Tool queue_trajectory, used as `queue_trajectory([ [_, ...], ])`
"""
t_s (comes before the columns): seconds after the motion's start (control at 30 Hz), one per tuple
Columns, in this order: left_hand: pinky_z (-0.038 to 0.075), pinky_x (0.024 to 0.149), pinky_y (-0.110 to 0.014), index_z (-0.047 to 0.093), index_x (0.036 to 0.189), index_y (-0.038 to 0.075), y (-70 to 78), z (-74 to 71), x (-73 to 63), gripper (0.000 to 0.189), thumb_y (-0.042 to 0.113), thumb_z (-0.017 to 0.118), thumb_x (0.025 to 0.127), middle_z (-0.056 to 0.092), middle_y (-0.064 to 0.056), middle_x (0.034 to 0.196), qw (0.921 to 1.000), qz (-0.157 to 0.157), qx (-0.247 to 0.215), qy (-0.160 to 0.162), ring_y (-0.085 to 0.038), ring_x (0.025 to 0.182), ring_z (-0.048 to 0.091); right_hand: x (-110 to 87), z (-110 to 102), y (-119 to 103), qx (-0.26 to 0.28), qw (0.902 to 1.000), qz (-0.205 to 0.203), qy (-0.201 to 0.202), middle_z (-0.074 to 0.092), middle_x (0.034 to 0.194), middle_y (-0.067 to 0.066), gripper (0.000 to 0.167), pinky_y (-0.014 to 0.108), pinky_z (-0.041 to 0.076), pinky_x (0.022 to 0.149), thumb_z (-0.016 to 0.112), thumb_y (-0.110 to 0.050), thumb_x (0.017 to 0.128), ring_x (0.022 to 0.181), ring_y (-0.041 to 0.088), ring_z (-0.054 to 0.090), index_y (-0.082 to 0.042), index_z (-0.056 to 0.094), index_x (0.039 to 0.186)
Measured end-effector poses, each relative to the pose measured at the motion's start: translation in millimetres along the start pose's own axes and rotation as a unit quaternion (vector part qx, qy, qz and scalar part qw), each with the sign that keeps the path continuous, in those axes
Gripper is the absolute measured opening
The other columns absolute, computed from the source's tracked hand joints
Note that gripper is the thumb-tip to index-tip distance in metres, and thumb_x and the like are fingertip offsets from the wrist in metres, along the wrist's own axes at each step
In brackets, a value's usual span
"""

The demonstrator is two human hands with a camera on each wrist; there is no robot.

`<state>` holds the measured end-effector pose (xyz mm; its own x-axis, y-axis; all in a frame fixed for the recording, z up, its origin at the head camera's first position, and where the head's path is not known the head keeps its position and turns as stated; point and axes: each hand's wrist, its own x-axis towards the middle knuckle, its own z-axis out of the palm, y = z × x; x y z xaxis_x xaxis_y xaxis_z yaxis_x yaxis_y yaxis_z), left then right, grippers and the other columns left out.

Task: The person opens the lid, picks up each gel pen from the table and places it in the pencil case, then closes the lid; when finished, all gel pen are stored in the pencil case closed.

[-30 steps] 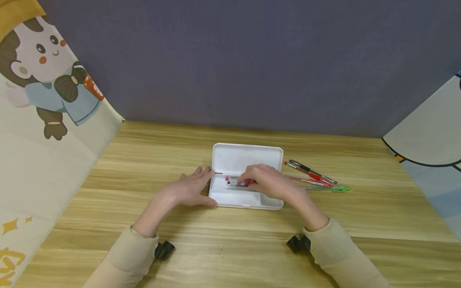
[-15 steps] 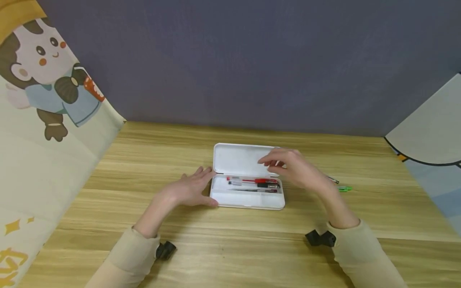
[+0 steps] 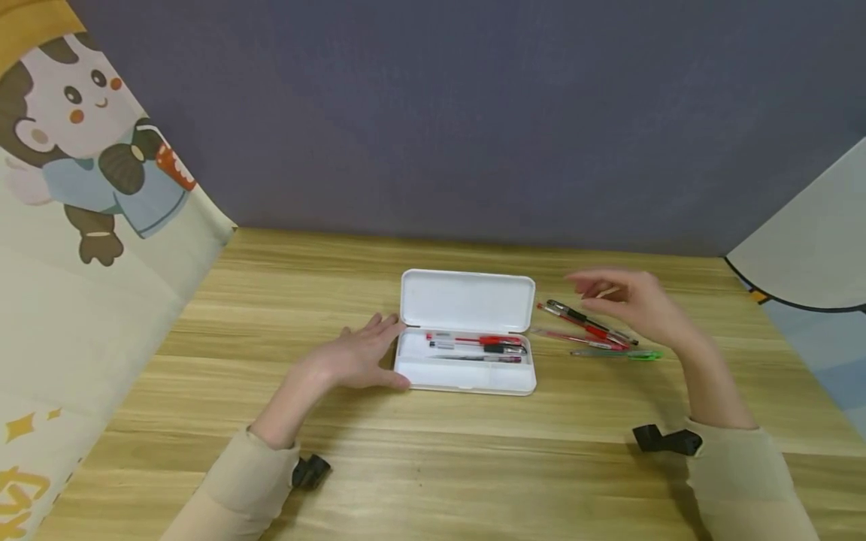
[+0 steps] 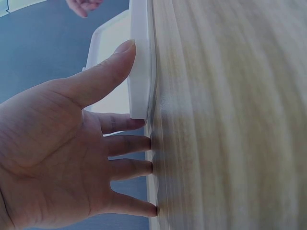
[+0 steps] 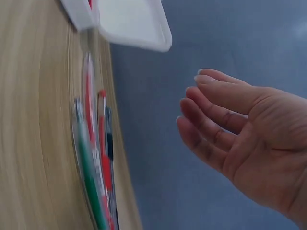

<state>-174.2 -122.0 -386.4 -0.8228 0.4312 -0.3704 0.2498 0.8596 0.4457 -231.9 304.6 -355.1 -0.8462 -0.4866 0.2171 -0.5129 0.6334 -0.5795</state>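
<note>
A white pencil case (image 3: 467, 381) lies with its lid folded back on the table. In its rear compartment rest a red gel pen (image 3: 499, 340), a black gel pen (image 3: 503, 349) and a thin pen with a dark red end (image 3: 507, 359). Fingers spread, my left hand (image 3: 355, 359) steadies the case's left end, thumb at the front corner. My right hand (image 3: 632, 300) hovers over loose pens with loosely bent fingers, holding nothing; in the right wrist view this hand (image 5: 254, 129) is apart from them. A green pen (image 3: 645, 355), a black pen (image 3: 571, 310) and red pens (image 3: 598, 330) lie there.
The wooden table (image 3: 419, 458) ends at a dark grey backdrop (image 3: 473, 135). A printed cloth (image 3: 88, 300) stands along the left side and another panel (image 3: 812, 240) on the right. Both wrists carry small black camera mounts (image 3: 311, 472).
My right hand has lifted out of the case, leaving the pens lying in it, and has moved right to above the loose pens. My left hand stays at the case's left end.
</note>
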Motion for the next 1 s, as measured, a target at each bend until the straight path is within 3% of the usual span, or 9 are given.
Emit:
queue_trajectory([
  [0.23, 0.011, 0.123, -0.076, 0.019, 0.166, 0.016, -1.3, 1.8, 0.9, 0.099, 0.051, 0.074, 0.090, 0.013, -0.018, 0.173, 1.0000, 0.000, -0.002, 0.000, -0.040, 0.162, 0.008, -4.4, -3, 26, -0.003, 0.9982, 0.034, -0.049, 0.071, 0.118, 0.011, 0.045, 0.015, 0.056, 0.082, 0.071, -0.008, 0.096, 0.099, -0.002, 0.065, -0.011, 0.063, 0.140],
  [0.5, 0.011, 0.122, -0.077, 0.019, 0.166, 0.016, -2.1, 2.4, 3.7, 0.100, 0.051, 0.074, 0.090, 0.013, -0.019, 0.173, 1.0000, 0.005, -0.001, 0.003, -0.041, 0.161, 0.008, -7.6, 0, 50, 0.006, 0.9942, 0.050, -0.095, 0.071, 0.123, 0.019, 0.051, 0.021, 0.058, 0.082, 0.072, -0.009, 0.095, 0.104, 0.012, 0.070, -0.005, 0.059, 0.144],
  [0.7, 0.010, 0.123, -0.077, 0.018, 0.166, 0.016, -1.5, 2.3, 2.2, 0.100, 0.051, 0.074, 0.090, 0.012, -0.019, 0.173, 1.0000, 0.002, -0.002, 0.001, -0.041, 0.161, 0.007, -7.6, 5, 60, 0.004, 0.9923, 0.054, -0.111, 0.072, 0.122, 0.019, 0.052, 0.021, 0.059, 0.083, 0.073, -0.006, 0.094, 0.107, 0.028, 0.071, -0.002, 0.058, 0.144],
  [1.0, 0.011, 0.124, -0.076, 0.019, 0.166, 0.016, -1.4, 3.0, 3.0, 0.100, 0.052, 0.074, 0.090, 0.013, -0.018, 0.173, 1.0000, 0.001, 0.001, 0.002, -0.039, 0.162, 0.008, -6.6, 9, 62, -0.007, 0.9909, 0.060, -0.121, 0.074, 0.118, 0.018, 0.047, 0.025, 0.060, 0.081, 0.073, -0.004, 0.093, 0.106, 0.031, 0.070, 0.000, 0.061, 0.139],
])
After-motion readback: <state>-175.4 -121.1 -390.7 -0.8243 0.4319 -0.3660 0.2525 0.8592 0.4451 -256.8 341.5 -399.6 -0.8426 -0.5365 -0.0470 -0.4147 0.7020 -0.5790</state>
